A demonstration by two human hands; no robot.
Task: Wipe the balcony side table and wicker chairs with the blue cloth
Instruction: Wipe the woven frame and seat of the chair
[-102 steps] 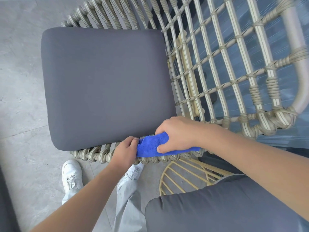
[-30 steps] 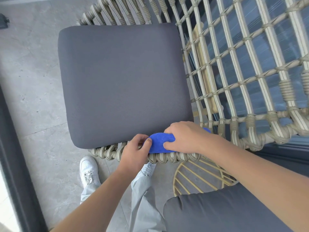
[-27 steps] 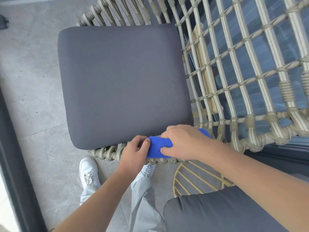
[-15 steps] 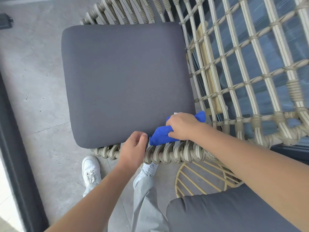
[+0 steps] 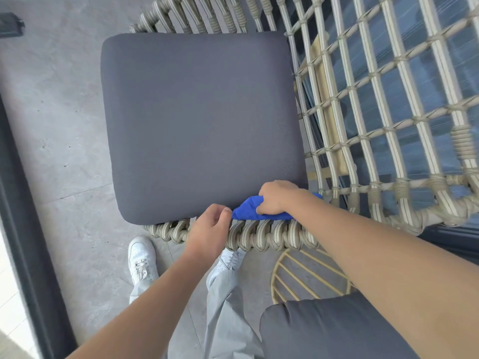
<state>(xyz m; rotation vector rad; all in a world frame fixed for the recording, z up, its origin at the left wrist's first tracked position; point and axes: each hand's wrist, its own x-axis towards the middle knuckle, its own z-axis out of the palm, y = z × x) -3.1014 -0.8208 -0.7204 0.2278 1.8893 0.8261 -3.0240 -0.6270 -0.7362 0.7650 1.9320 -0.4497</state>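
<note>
- Cloth work is on the chair's front rim now, down in the crack between the cushion and the woven rim.
- Right hand has its fingers curled over the cloth and holds it bunched, pushed against the cushion's near right corner.
- Left hand sits on the rim just beside the cloth. Its fingers are bent and its thumb tip is at the cloth's left end. I cannot tell if it pinches the cloth or only rests on the rim.
- The cloth is squashed into a long lump. Its long way runs left to right along the rim, with a pointed end toward the left hand and a bit poking out past the right wrist.
- I think this is the chair step, not the bench step. No bench shows here.
- Next, I think the cloth should slide along the rim, pressed down so it gets into the weave.
- A second cushion shows at the bottom right.
</note>
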